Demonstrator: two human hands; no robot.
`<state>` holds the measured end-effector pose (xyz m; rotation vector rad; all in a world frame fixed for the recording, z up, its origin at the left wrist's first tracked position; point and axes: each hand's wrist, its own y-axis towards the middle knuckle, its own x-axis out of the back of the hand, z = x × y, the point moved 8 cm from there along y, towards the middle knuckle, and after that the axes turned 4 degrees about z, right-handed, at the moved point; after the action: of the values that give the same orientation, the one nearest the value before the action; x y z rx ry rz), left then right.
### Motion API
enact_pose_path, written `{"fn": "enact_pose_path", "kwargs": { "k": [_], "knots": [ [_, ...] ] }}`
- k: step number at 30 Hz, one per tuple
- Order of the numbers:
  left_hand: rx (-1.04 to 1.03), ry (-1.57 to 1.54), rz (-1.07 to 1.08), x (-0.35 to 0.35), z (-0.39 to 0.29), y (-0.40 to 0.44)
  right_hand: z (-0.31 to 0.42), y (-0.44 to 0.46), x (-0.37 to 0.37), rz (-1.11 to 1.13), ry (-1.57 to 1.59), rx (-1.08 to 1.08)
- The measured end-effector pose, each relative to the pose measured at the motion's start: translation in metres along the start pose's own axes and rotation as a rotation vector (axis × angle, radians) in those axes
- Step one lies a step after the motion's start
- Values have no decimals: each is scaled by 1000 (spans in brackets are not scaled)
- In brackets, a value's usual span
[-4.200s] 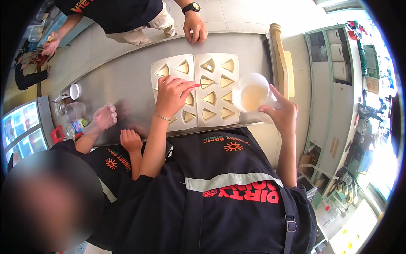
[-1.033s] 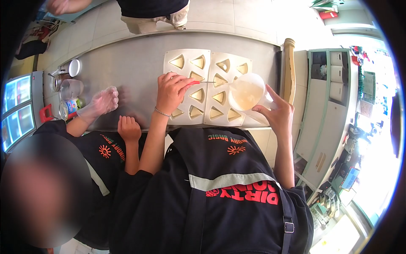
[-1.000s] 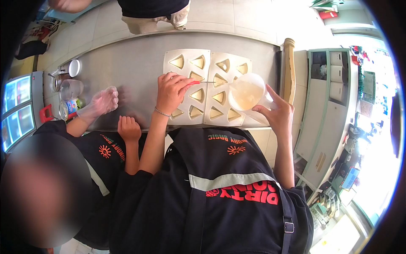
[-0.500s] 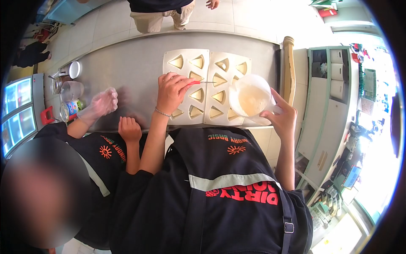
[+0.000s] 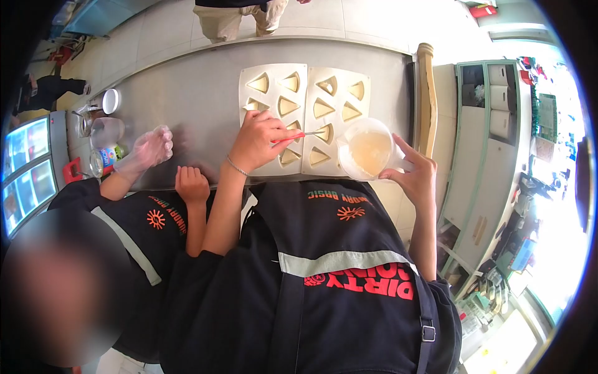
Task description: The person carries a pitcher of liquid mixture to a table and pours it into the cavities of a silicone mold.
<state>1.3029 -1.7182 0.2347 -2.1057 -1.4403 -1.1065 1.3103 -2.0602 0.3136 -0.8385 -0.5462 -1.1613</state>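
My left hand (image 5: 263, 142) is closed on a red-handled tool (image 5: 294, 137) with a thin metal tip. The tip points into a wedge-shaped cavity of the right-hand white mould (image 5: 310, 93); I cannot tell whether it touches. My right hand (image 5: 412, 168) grips the handle of a clear plastic measuring jug (image 5: 369, 149) containing pale, cloudy liquid. The jug is held over the lower right corner of that mould and hides part of it. A second white mould (image 5: 244, 79) lies against its left side, partly covered by my left hand. Both have rows of wedge-shaped cavities.
The moulds lie on a steel table (image 5: 205, 81). To my left stands a co-worker, with one gloved hand (image 5: 149, 153) over the table. Jars, a clear container (image 5: 107, 134) and a tin (image 5: 109, 157) stand at the left end. Another person stands across the table.
My left hand has moved toward me with the tool, whose tip is now at a nearer cavity. The jug has shifted slightly toward me over the mould's corner.
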Motion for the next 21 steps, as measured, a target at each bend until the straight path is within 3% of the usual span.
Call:
{"fn": "enact_pose_path", "kwargs": {
  "k": [17,21],
  "knots": [
    [-179,-27,79,-20,-39,21,5,-4,-4,-4,16,4],
    [-256,11,242,-32,-48,36,4,-3,-5,13,38,-22]
  ]
}}
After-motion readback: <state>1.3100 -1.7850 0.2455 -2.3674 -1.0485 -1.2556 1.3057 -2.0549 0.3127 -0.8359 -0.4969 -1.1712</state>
